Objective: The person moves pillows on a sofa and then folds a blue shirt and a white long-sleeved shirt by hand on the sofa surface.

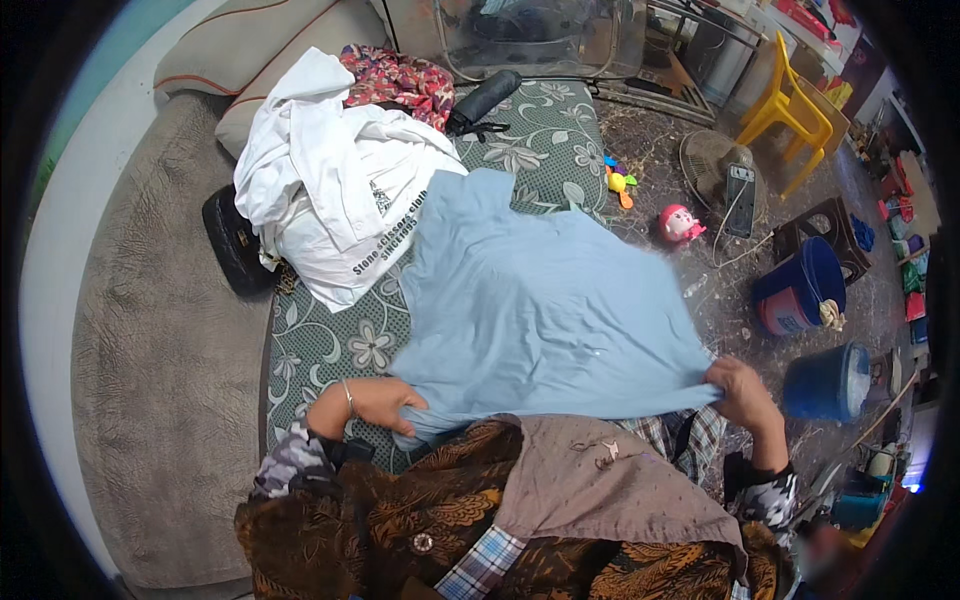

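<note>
A light blue fabric garment (540, 300), probably a shirt, is spread in front of me over a green floral cushion (367, 345), its right part reaching out past the cushion's edge. My left hand (382, 405), with a bracelet at the wrist, grips the garment's near left corner. At the near right corner my right hand (739, 394) pinches the hem, so the near edge is stretched between both hands. Creases run across the cloth. White printed clothing (330, 187) lies heaped against the garment's left side.
A black bag (236, 240) and red patterned cloth (397, 79) lie by the white heap. A folded dark umbrella (487, 97) rests on the cushion. To the right on the floor are toys (681, 223), a fan (712, 169), a yellow chair (787, 112) and blue buckets (829, 382).
</note>
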{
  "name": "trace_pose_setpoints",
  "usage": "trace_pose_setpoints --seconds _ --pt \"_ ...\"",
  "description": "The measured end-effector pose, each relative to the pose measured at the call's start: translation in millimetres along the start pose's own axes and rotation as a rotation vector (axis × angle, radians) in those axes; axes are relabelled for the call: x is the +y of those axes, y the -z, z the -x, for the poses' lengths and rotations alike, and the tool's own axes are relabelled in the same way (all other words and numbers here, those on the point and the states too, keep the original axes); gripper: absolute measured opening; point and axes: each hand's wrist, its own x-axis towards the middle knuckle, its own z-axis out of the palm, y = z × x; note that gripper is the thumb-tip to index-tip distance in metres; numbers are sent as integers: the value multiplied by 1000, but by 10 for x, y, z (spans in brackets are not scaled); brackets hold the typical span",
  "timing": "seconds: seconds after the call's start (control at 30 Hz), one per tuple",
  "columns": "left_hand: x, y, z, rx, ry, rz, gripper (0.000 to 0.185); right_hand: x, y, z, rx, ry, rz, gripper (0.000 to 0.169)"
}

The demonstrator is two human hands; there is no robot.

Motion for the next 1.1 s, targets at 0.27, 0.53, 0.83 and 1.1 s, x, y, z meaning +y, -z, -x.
trace_pose_setpoints --seconds 0.27,0.53,0.83,1.1 --pt "50 818 315 201 -35 15 30 30 -6 177 -11 -204 -435 29" --pt "42 1551 322 745 16 356 22 557 43 -541 362 -241 -846 24" --pt "-556 2219 -1001 1439 -187 327 37 1159 -121 -1310 677 -395 -602 16" --pt "-756 1766 -897 1478 132 94 33 1077 -490 -1752 420 -281 -123 42"
